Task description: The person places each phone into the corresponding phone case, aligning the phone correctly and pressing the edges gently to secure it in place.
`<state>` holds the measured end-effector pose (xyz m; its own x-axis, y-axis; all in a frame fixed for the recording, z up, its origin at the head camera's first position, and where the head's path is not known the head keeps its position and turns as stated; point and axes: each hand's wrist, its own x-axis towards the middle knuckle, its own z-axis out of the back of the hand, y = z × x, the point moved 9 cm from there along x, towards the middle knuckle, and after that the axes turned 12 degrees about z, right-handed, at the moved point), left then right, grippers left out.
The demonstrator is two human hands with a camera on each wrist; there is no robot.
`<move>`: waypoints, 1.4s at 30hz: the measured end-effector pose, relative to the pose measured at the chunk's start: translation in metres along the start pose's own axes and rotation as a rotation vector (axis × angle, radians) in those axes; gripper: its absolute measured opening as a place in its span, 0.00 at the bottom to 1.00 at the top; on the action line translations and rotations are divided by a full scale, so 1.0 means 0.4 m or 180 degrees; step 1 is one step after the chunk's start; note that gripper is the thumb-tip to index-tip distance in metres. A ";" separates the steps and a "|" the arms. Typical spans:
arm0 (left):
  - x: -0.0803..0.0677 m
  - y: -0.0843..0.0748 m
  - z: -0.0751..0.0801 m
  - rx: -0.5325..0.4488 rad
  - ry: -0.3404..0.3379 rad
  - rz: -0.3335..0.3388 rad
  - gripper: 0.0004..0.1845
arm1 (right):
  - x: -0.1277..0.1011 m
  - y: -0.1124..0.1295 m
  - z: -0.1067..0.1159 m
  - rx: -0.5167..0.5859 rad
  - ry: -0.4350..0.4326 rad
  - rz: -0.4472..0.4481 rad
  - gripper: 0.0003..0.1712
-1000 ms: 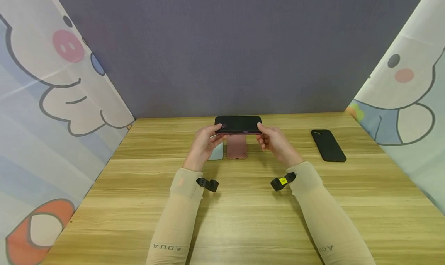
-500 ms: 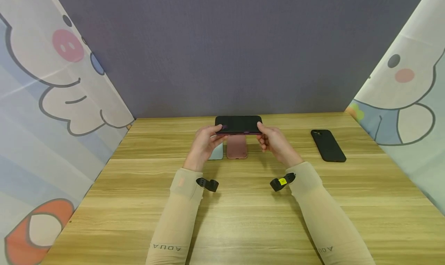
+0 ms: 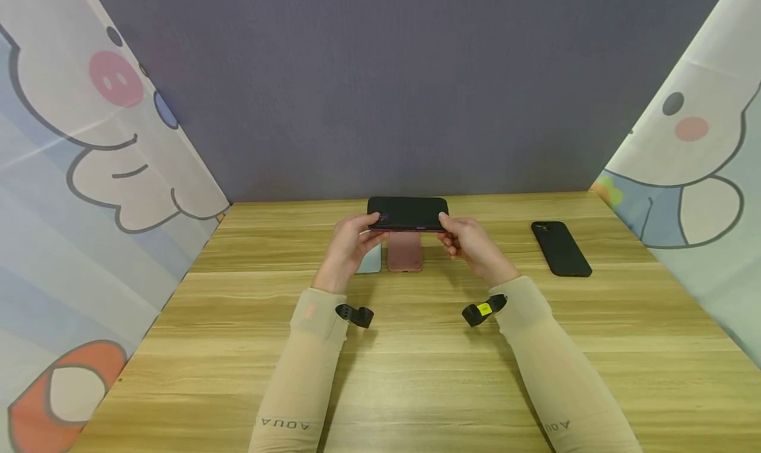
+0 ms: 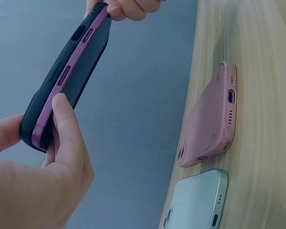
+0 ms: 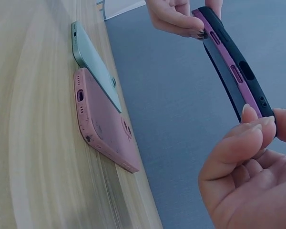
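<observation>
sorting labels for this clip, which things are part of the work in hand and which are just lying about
In hand:
- purple phone in a black case, held above the table
- left hand pinching one end
- right hand pinching the other end

Lying about:
- pink case on the table
- pale green phone beside the pink case
- black case off to the right

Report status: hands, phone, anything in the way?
Both hands, left hand, right hand, grip purple phone in black case, above table. Pink case lies beneath.
</observation>
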<state>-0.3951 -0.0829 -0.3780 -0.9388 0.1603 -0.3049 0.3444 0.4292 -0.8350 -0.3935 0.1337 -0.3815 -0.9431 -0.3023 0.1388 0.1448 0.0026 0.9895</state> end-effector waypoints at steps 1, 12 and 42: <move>0.000 0.000 0.000 0.0009 -0.0002 -0.0007 0.06 | 0.000 0.000 0.000 -0.0011 0.0014 -0.0002 0.27; 0.002 0.000 0.001 -0.0011 0.0002 -0.0024 0.04 | 0.002 -0.008 -0.001 -0.0056 0.0062 -0.0094 0.25; 0.003 0.007 0.005 -0.0045 -0.0077 0.0039 0.07 | -0.009 -0.024 -0.006 0.0318 -0.0004 -0.0384 0.29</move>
<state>-0.3953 -0.0831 -0.3816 -0.9343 0.1440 -0.3262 0.3557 0.4399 -0.8246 -0.3910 0.1325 -0.3917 -0.9522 -0.3050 0.0187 0.0000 0.0612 0.9981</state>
